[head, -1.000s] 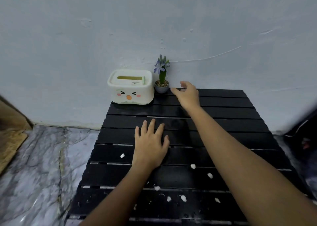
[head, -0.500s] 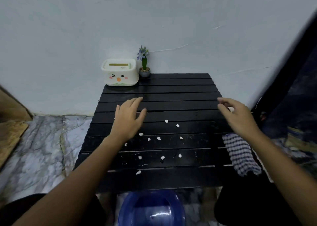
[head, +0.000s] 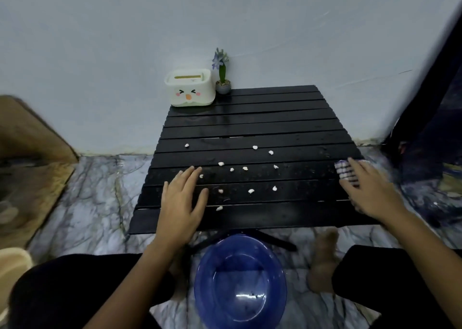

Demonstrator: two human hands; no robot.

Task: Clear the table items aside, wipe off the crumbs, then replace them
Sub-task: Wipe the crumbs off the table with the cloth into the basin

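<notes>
A black slatted table (head: 250,123) stands against the wall. Several white crumbs (head: 251,191) lie scattered over its middle and near slats. A white tissue box (head: 190,88) with a cartoon face and a small potted flower (head: 222,72) sit at the far left corner. My left hand (head: 182,202) rests flat on the near left slats, fingers apart. My right hand (head: 370,191) lies on a blue-and-white checked cloth (head: 343,170) at the table's right edge, fingers spread over it.
A blue plastic basin (head: 240,282) sits on the marble floor (head: 95,198) below the table's near edge, between my knees. A brown wooden board (head: 30,138) leans at the left. Dark fabric (head: 440,118) hangs at the right. A bare foot (head: 323,261) shows under the table.
My right hand pulled back from near the flower pot, swung right and came down onto the checked cloth. My left hand slid to the near left slats. The view tilted downward.
</notes>
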